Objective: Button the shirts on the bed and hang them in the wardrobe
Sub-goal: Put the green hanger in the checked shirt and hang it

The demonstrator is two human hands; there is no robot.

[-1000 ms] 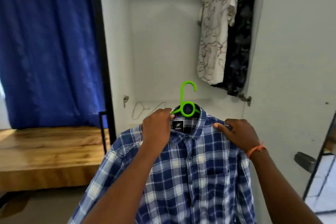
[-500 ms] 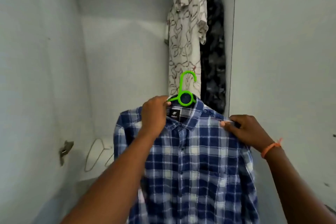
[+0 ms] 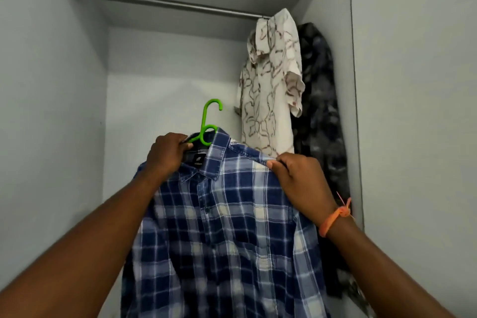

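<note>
Hands raise a blue checked shirt (image 3: 227,227) on a green hanger (image 3: 206,126) inside a grey wardrobe (image 3: 51,111). The left hand (image 3: 167,155) grips the hanger at the collar; the right hand (image 3: 299,181) pinches the shoulder seam. The hanging step is under way: next, the hook likely must rise to the bare rail (image 3: 160,4) above. Further right, a white patterned shirt (image 3: 268,85) and a dark shirt (image 3: 320,111) already hang.
</note>
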